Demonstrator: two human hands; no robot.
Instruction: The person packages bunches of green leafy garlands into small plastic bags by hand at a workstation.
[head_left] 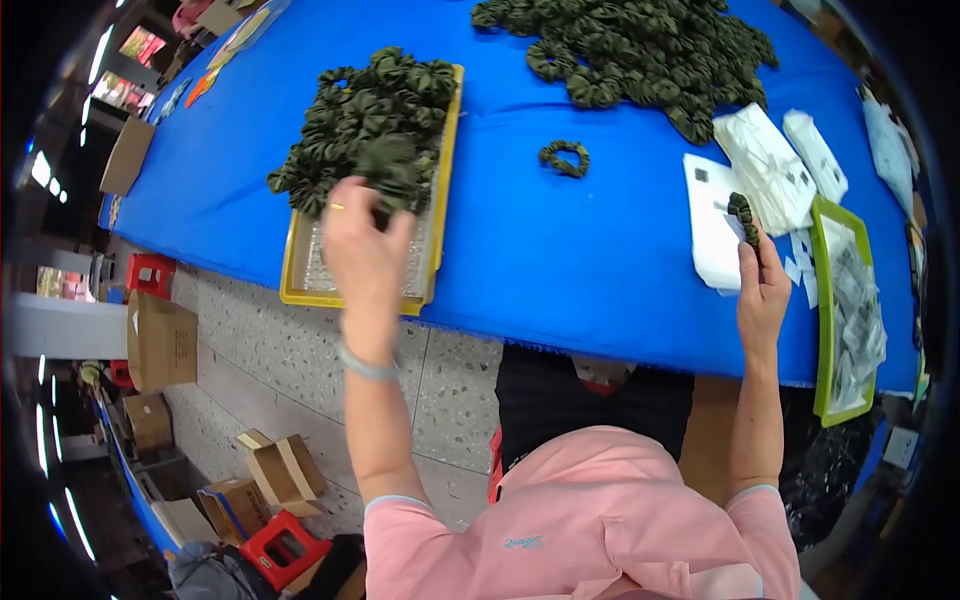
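My left hand (368, 240) is over the front of a yellow basket (437, 235), its fingers curved around a motion-blurred dark green scrunchie (388, 165). More green scrunchies (350, 115) are heaped in that basket. On the right, my right hand (765, 275) pinches another dark green scrunchie (741, 212), with a small pale tag or slip beside it, above a white packet (712, 225). A single scrunchie ring (565, 158) lies on the blue cloth between my hands.
A large pile of green scrunchies (640, 55) covers the far side of the blue table (560, 270). White packets (765, 165) lie at the right, beside a lime green basket (826, 330) of clear plastic bags. Cardboard boxes (162, 340) and red stools (285, 550) stand on the floor at left.
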